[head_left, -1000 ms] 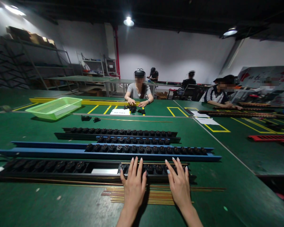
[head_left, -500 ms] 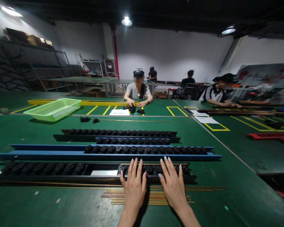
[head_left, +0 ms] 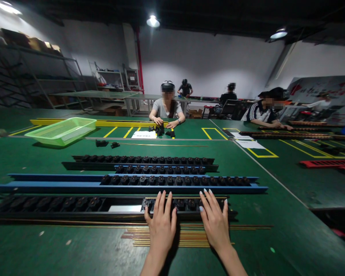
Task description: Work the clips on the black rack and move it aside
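Taking the middle of our view as the dial's centre, the broad dark-green surface point(head_left: 290, 234) spreads from nine round to three o'clock. Nearest us on it lies the long black straight-walled channel point(head_left: 74, 217), running from between eight and nine o'clock to between four and five; the long blue open-topped channel point(head_left: 57, 184) lies just beyond. The loose bundle of slim brass-coloured rods point(head_left: 189, 238) rests on our side of the black channel, between five and six o'clock.

Our left hand point(head_left: 161, 228) reaches over the black channel at six o'clock, our right hand point(head_left: 217, 226) at five, both palm down. In each the grip is apart, fingers spread and closed around nothing; we cannot tell how firmly the fingertips press. Under and between them, inside the channel, sit the squat black moulded blocks point(head_left: 191, 205), and along their far edge runs the single thin brass-coloured rod point(head_left: 186, 197).

To handle this row well, we should keep both hands level and push evenly, so that no block tips; spread fingertips seem right for that. The thin rod could bend or slip, so we would bear on the blocks rather than on it, and keep our wrists off the bundle.
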Motion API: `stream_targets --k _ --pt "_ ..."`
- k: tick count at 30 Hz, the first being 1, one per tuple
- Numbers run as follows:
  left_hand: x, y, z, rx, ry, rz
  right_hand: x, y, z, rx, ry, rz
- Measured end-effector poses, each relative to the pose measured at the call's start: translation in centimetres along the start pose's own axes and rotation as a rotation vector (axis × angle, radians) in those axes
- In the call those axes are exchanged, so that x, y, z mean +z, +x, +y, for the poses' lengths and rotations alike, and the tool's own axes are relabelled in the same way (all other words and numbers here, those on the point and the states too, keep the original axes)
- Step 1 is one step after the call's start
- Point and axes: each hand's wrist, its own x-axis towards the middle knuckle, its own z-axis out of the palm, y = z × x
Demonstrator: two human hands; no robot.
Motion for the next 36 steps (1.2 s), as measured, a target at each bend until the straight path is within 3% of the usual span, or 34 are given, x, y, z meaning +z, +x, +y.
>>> stream_targets --k 12,21,36 --pt "-0.2 0.0 -0.1 0.004 0.001 -0.027 0.4 -0.5 1.3 0.108 -0.018 0.073" --pt "-0.4 0.0 -0.2 0.001 0.000 -0.034 0.3 -0.7 1.6 0.176 -0.038 0.048" --pt "-0.4 0.1 -0.2 0.015 0.015 -0.019 0.3 -0.6 2.1 0.182 0.013 0.041"
